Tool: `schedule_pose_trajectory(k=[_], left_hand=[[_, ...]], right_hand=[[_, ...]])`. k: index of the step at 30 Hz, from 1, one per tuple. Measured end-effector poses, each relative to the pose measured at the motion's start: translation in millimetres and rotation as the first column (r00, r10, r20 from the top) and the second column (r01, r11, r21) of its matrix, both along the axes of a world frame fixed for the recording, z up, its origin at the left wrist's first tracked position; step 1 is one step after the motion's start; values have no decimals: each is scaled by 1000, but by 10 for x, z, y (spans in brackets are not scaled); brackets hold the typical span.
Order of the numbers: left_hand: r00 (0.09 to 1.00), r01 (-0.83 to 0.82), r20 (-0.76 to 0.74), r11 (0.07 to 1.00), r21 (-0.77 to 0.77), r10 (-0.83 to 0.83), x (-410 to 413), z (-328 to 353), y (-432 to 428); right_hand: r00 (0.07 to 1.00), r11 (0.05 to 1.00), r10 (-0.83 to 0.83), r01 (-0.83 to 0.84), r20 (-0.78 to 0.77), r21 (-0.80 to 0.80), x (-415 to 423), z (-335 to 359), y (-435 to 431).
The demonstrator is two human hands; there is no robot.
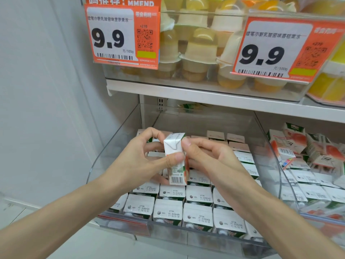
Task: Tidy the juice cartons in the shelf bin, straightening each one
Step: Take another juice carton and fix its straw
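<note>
One small white juice carton [175, 157] is lifted above the clear plastic shelf bin [112, 146], its barcode end pointing down. My left hand [143, 157] grips its left side, thumb across the front. My right hand [207, 156] pinches its upper right edge, fingers curled behind it. Below the hands, several rows of juice cartons [197, 208] stand upright in the bin, white tops with printed dates facing up.
A second clear bin [309, 165] to the right holds cartons lying jumbled at odd angles. A white shelf board [205, 96] overhead carries bins of jelly cups [201, 51] and two orange 9.9 price tags [123, 34]. A white wall [46, 90] closes the left side.
</note>
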State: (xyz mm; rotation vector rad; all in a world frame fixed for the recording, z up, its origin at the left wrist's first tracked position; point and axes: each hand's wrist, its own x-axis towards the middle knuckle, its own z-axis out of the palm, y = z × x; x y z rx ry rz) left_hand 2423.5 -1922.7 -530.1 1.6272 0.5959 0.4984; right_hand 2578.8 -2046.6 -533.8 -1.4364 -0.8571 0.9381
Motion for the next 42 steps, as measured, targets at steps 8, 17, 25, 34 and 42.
schedule_pose_trajectory(k=[8, 17, 25, 34, 42], left_hand=[[996, 20, -92, 997, 71, -14, 25, -84, 45], [994, 90, -87, 975, 204, -74, 18, -106, 18], [998, -21, -47, 896, 444, 47, -20, -45, 86], [975, -115, -74, 767, 631, 208, -273, 66, 348], [959, -168, -29, 647, 744, 283, -485, -101, 462]], right_hand=[[994, 999, 13, -8, -108, 49, 17, -6, 14], [979, 990, 15, 14, -202, 139, 43, 21, 22], [937, 973, -113, 35, 332, 230, 127, 53, 4], [810, 957, -134, -43, 570, 287, 73, 7, 429], [795, 979, -148, 35, 588, 200, -65, -72, 943]])
